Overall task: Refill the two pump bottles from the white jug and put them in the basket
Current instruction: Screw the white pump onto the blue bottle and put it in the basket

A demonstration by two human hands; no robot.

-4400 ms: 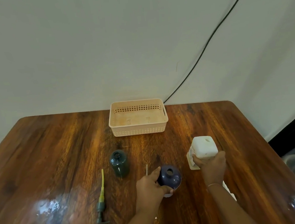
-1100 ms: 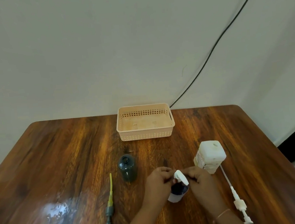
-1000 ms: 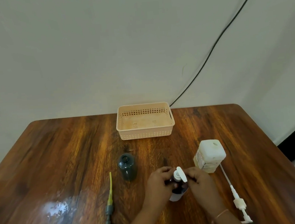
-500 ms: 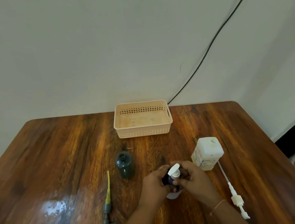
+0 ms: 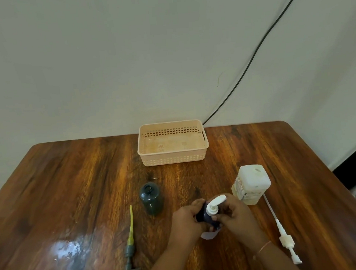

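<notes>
Both hands close around one dark blue pump bottle (image 5: 204, 214) at the near middle of the wooden table (image 5: 70, 186): left hand (image 5: 185, 222) wrapped around its body, right hand (image 5: 235, 214) with fingers pinched at the collar of the white pump head (image 5: 214, 205) seated in its neck. Green pump with yellowish tube (image 5: 129, 236): lying flat, near left. White pump with long tube (image 5: 283, 231): lying flat, near right, its tube end reaching the jug's base. Dark green bottle (image 5: 151, 198): upright, uncapped, left of the hands, apart from them. White jug (image 5: 251, 184): upright, just beyond the right hand. Peach perforated basket (image 5: 173, 159): far edge of table, centre, holding neither bottle. Black cable (image 5: 257, 49): running diagonally down the wall behind.
</notes>
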